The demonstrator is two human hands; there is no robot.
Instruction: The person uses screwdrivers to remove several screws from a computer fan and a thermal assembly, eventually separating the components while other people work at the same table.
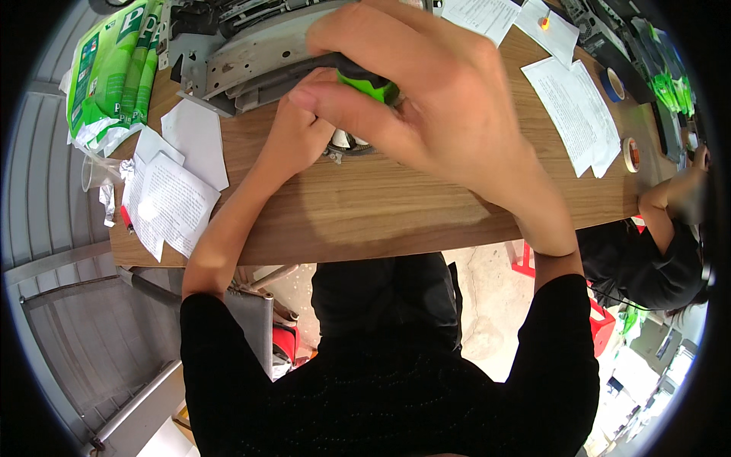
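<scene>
My right hand (pixel 449 99) is raised close to the view, its fingers wrapped round the black-and-green handle of what looks like a screwdriver (pixel 371 85). The tool's lower end is hidden. Just below and left of it, my left hand (pixel 301 129) is closed, the fingertips partly covered by my right hand; what they grip cannot be made out. Behind both hands lies a grey metal chassis (pixel 251 70) with holes in its plate, part of an opened machine. Below the hands a small round part with white and dark pieces (pixel 344 141) shows on the wooden table (pixel 365 221).
Green packs (pixel 110 68), printed sheets (pixel 171 202) and a clear plastic cup (pixel 97 171) are at the left. More papers (pixel 571 110), blue tape (pixel 611 84) and a pale tape roll (pixel 630 154) lie to the right. A person in black (pixel 643 263) sits at the far right.
</scene>
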